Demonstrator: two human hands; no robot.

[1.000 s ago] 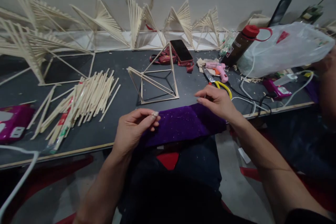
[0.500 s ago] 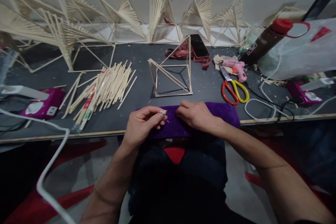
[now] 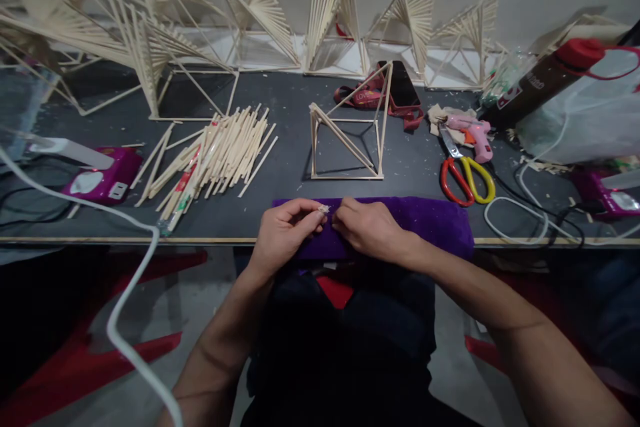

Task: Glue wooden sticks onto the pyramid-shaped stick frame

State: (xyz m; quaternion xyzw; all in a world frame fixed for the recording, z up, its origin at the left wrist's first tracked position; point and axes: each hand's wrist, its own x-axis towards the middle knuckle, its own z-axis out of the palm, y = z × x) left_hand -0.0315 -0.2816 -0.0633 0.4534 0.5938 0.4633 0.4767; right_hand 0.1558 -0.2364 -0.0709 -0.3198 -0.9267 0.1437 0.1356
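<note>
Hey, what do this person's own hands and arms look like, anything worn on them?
Both the left hand and right hand are ungloved, with no ring or watch that I can make out. The left forearm and right forearm are bare; no sleeves show.

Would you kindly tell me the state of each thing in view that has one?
Left hand: pinching a small pale scrap
Right hand: curled, grip hidden
Purple cloth: spread beneath both hands
Front wooden frame: upright, sides open
Pale sticks: loosely piled
Scissors: lying flat, blade gap unclear
Glue gun: on its side
Phone: unlit
Bottle: capped
</note>
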